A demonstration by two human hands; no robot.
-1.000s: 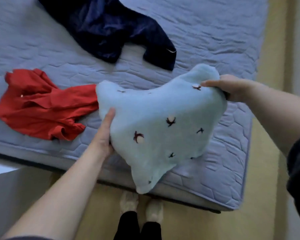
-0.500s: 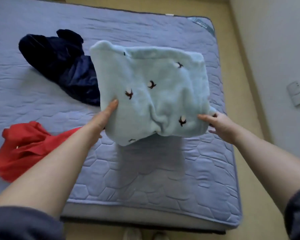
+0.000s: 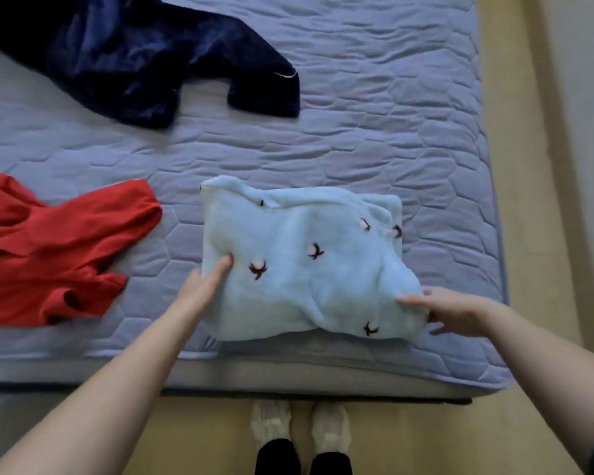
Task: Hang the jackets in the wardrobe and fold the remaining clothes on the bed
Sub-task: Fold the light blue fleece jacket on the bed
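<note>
The fleece [image 3: 302, 265] lay folded on the bed [image 3: 408, 97], close to its near edge and straight in front of the person; it made a rough oblong, its long axis running left to right, parallel to that edge. The tidier fold faced away, toward the middle of the bed; the looser, bulging side faced the person.

The left hand [image 3: 203, 289] was at the fleece's left short side, thumb laid flat on top, the other fingers out of sight beneath the edge; I took that for a light pinch. The right hand [image 3: 456, 308] was at the near right corner, thumb over the pile and fingers under and beside it; a narrow hold on the corner, though I could not tell how firm. So the fleece sat between the two hands, each touching an end of its long axis, neither nearer than the other.

To my eye the fold was all but done; what remained was to let go and perhaps press down the lumpy near right corner, which the right hand already had.

The red top [image 3: 59, 248] lay crumpled just left of the fleece, apart from it and nearer the left hand; the navy garment [image 3: 144, 53] sprawled well beyond, toward the far left; both were unfolded.
</note>
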